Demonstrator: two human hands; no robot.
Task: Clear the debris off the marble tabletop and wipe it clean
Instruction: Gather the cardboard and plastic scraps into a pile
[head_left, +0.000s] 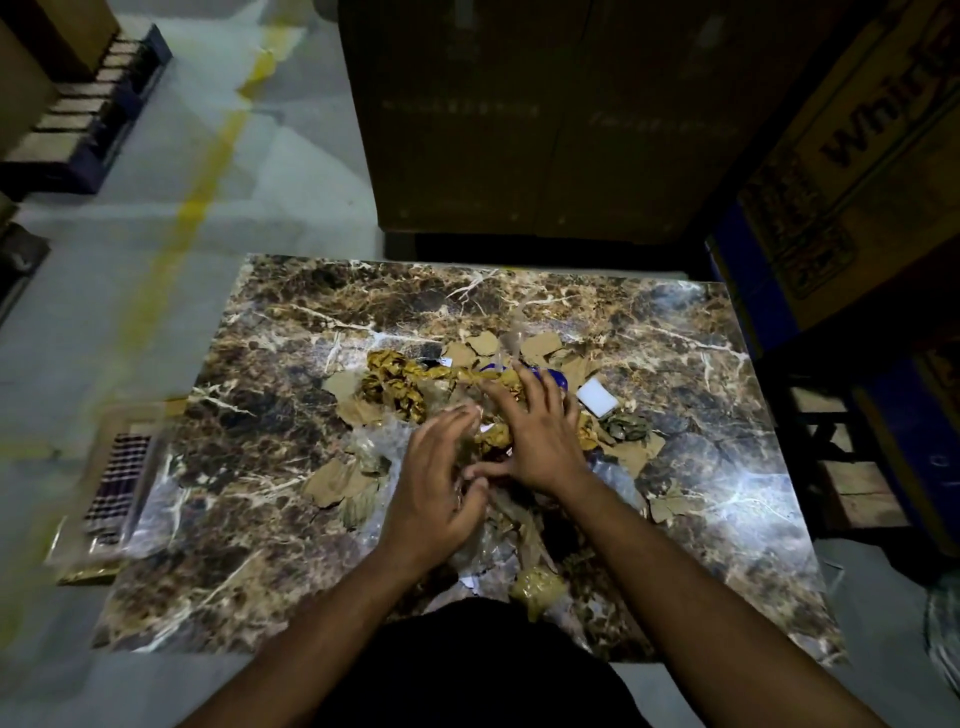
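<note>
A brown marble tabletop (249, 519) carries a heap of debris in its middle: torn cardboard scraps (332, 486), crumpled yellow foil (395, 382), clear plastic film (374, 441), a white block (597, 396) and a blue piece (553, 378). My left hand (434, 483) hovers over the heap's near side with its fingers spread and slightly curled. My right hand (537, 431) lies flat on the debris, fingers apart, touching the foil and scraps. Neither hand grips anything that I can make out.
A clear packet with a dark checked cloth (117, 475) lies at the table's left edge. Large cardboard boxes (519, 119) stand behind the table and at the right (857, 171). A yellow line (197, 202) runs across the grey floor on the left.
</note>
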